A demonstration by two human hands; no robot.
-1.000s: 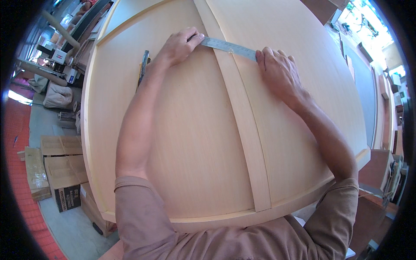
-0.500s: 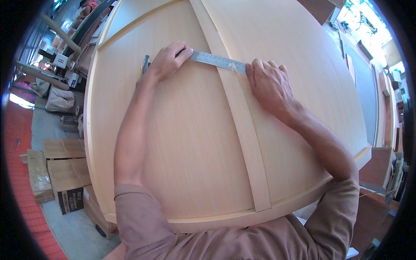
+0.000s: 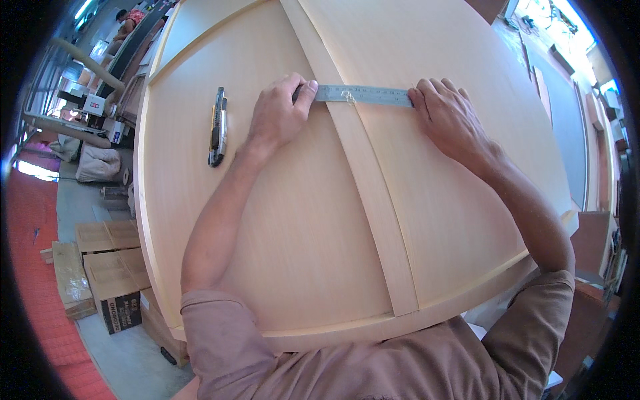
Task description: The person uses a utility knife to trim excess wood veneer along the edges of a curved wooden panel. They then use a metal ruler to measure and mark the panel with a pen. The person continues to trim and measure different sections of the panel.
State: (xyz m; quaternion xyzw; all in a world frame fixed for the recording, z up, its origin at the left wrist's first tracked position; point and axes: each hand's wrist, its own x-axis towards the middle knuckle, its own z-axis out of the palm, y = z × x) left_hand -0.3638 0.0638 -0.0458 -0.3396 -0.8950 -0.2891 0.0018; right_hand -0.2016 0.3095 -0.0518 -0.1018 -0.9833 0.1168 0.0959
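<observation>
A flat, straight, silver-grey metal ruler (image 3: 383, 97) with fine dark graduations is held at both ends, face up, crosswise over a long, flat, pale wooden strip (image 3: 371, 180), its right end dipping slightly in view. The strip runs lengthwise down a broad, pale wood-grained panel (image 3: 287, 247), slanting from upper left to lower right, a thin dark line along its right edge.

Reaches forward with both forearms (image 3: 220, 220); closes left hand (image 3: 281, 110) into a thumb-topped grip; holds right hand (image 3: 450, 117) palm down, fingers (image 3: 427, 90) bent.
</observation>
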